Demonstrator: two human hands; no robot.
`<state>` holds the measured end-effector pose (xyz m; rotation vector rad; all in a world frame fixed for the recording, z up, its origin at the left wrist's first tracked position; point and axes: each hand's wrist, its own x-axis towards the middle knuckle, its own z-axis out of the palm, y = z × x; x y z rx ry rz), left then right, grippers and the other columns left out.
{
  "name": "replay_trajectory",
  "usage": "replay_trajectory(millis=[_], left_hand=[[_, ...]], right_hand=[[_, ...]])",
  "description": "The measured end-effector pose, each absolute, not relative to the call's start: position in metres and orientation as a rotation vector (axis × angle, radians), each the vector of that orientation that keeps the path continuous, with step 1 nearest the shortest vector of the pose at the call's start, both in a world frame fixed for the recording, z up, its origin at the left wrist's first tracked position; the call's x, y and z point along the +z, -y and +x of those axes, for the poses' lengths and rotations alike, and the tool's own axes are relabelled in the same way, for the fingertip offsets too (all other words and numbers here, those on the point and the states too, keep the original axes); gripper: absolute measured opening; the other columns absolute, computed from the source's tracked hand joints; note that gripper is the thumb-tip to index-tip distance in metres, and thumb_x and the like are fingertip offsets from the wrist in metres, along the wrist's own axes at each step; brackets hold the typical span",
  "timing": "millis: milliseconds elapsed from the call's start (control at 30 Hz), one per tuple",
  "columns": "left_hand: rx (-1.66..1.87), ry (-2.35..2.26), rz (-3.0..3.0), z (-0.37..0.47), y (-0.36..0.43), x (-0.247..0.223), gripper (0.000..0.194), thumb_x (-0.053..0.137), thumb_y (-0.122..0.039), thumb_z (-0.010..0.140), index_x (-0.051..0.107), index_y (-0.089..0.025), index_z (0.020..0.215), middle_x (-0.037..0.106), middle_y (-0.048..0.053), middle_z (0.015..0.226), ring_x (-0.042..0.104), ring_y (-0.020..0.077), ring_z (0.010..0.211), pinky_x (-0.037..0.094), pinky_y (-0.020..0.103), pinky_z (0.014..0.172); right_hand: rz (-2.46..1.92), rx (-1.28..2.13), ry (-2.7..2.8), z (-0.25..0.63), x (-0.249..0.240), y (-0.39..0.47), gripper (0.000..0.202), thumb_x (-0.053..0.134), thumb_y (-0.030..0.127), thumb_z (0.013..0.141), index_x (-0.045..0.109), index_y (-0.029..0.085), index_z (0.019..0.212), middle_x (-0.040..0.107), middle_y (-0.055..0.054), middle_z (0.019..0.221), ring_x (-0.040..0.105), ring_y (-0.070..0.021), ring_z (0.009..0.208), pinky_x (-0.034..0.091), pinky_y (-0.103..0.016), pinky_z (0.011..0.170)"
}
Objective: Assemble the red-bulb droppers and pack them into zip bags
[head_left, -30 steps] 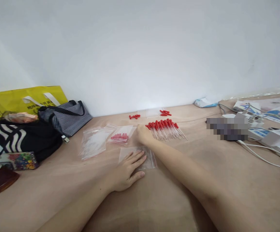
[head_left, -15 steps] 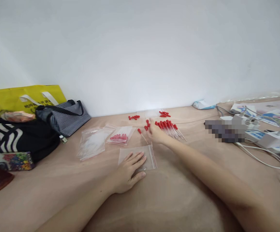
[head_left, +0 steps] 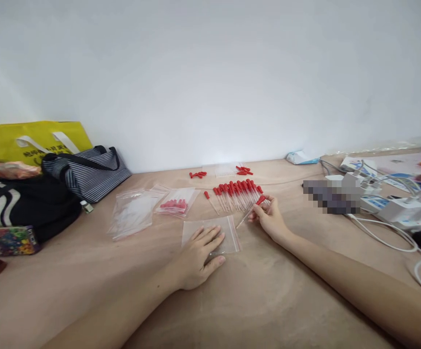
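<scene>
My left hand (head_left: 203, 254) lies flat, fingers stretched, on a clear zip-lock bag (head_left: 192, 232). In my right hand (head_left: 270, 220) is a dropper (head_left: 247, 216) with a red bulb, pinched near the bulb, its thin clear tube slanting down left to the bag's zip edge. Just behind, a row of droppers (head_left: 235, 189) lies with red bulbs pointing away; one more dropper (head_left: 212, 203) lies apart on the left. Loose red bulbs (head_left: 198, 174) and further red bulbs (head_left: 244, 170) lie near the wall, with clear tubes between them.
Left of my hands lie a stack of clear bags (head_left: 132, 213) and a bag holding red bulbs (head_left: 174, 204). A striped bag (head_left: 88, 172), a black bag (head_left: 46, 208) and a yellow bag (head_left: 50, 128) stand far left. Chargers and white cables (head_left: 381, 237) occupy the right side.
My right hand has come away from the row, moving right and nearer with a dropper pinched in it. My left hand still rests on the bag. The view has shifted slightly.
</scene>
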<state>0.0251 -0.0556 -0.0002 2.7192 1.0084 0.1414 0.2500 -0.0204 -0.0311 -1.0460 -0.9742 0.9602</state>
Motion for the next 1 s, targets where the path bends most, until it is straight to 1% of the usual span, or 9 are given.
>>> replay_trajectory(millis=[167, 333, 400, 467, 600, 667, 767, 900, 1000], left_hand=[[0.164, -1.001, 2.707, 0.025, 0.056, 0.0, 0.051, 0.031, -0.045, 0.086, 0.03, -0.02, 0.131, 0.025, 0.008, 0.139, 0.022, 0.0222, 0.127, 0.017, 0.044, 0.104], [0.136, -1.012, 2.715, 0.025, 0.055, 0.0, 0.052, 0.03, -0.045, 0.086, 0.028, -0.019, 0.132, 0.023, 0.008, 0.139, 0.02, 0.0209, 0.128, 0.015, 0.044, 0.105], [0.142, -1.001, 2.717, 0.025, 0.055, 0.0, 0.052, 0.031, -0.044, 0.086, 0.026, -0.02, 0.132, 0.023, 0.008, 0.139, 0.02, 0.0205, 0.128, 0.015, 0.044, 0.105], [0.159, -0.989, 2.717, 0.025, 0.056, 0.0, 0.049, 0.031, -0.043, 0.087, 0.026, -0.024, 0.132, 0.024, 0.007, 0.139, 0.021, 0.0208, 0.128, 0.016, 0.045, 0.104], [0.147, -0.974, 2.726, 0.026, 0.056, 0.003, 0.043, 0.032, -0.041, 0.087, 0.03, -0.032, 0.129, 0.024, 0.005, 0.139, 0.021, 0.0214, 0.128, 0.017, 0.046, 0.103], [0.132, -0.971, 2.735, 0.026, 0.056, 0.003, 0.042, 0.032, -0.04, 0.087, 0.03, -0.032, 0.129, 0.023, 0.005, 0.14, 0.02, 0.0214, 0.128, 0.017, 0.047, 0.103], [0.147, -0.956, 2.743, 0.026, 0.055, 0.002, 0.043, 0.032, -0.039, 0.087, 0.029, -0.032, 0.13, 0.023, 0.005, 0.14, 0.02, 0.0221, 0.128, 0.017, 0.047, 0.103], [0.178, -0.907, 2.759, 0.027, 0.054, 0.001, 0.043, 0.033, -0.037, 0.087, 0.029, -0.032, 0.129, 0.02, 0.005, 0.141, 0.02, 0.0231, 0.128, 0.017, 0.048, 0.103], [0.156, -0.859, 2.761, 0.032, 0.056, 0.002, 0.043, 0.036, -0.036, 0.086, 0.031, -0.031, 0.129, 0.02, 0.006, 0.141, 0.019, 0.0237, 0.128, 0.017, 0.047, 0.102]], right_hand=[[-1.029, 0.937, 1.018, 0.248, -0.036, 0.02, 0.05, 0.06, 0.04, 0.063, 0.024, 0.024, 0.094, 0.046, 0.011, 0.059, 0.051, -0.0082, 0.043, 0.047, -0.024, 0.045], [-1.045, 0.972, 1.032, 0.248, -0.037, 0.021, 0.054, 0.061, 0.043, 0.062, 0.023, 0.023, 0.095, 0.049, 0.01, 0.059, 0.051, -0.0083, 0.042, 0.047, -0.024, 0.045], [-1.053, 1.004, 1.047, 0.247, -0.037, 0.023, 0.054, 0.062, 0.045, 0.061, 0.024, 0.023, 0.094, 0.051, 0.009, 0.06, 0.052, -0.0085, 0.043, 0.047, -0.024, 0.045], [-1.058, 1.028, 1.082, 0.247, -0.037, 0.026, 0.053, 0.062, 0.045, 0.062, 0.025, 0.023, 0.092, 0.051, 0.008, 0.061, 0.053, -0.009, 0.045, 0.046, -0.024, 0.046], [-1.085, 0.972, 1.25, 0.249, -0.038, 0.029, 0.044, 0.064, 0.042, 0.062, 0.032, 0.021, 0.085, 0.053, 0.005, 0.066, 0.051, -0.0089, 0.051, 0.044, -0.024, 0.049], [-1.135, 0.883, 1.372, 0.253, -0.039, 0.029, 0.039, 0.066, 0.039, 0.061, 0.038, 0.02, 0.081, 0.053, 0.002, 0.069, 0.049, -0.0083, 0.052, 0.042, -0.023, 0.049], [-1.206, 0.813, 1.575, 0.259, -0.038, 0.03, 0.034, 0.068, 0.038, 0.059, 0.045, 0.018, 0.073, 0.052, 0.002, 0.064, 0.045, -0.0081, 0.052, 0.038, -0.022, 0.049], [-1.214, 0.873, 1.782, 0.263, -0.031, 0.034, 0.031, 0.068, 0.041, 0.058, 0.05, 0.016, 0.063, 0.051, 0.003, 0.057, 0.042, -0.0078, 0.051, 0.034, -0.02, 0.047], [-1.158, 1.001, 1.899, 0.264, -0.024, 0.037, 0.029, 0.068, 0.042, 0.059, 0.055, 0.016, 0.061, 0.05, 0.004, 0.055, 0.042, -0.0076, 0.05, 0.032, -0.02, 0.047]])
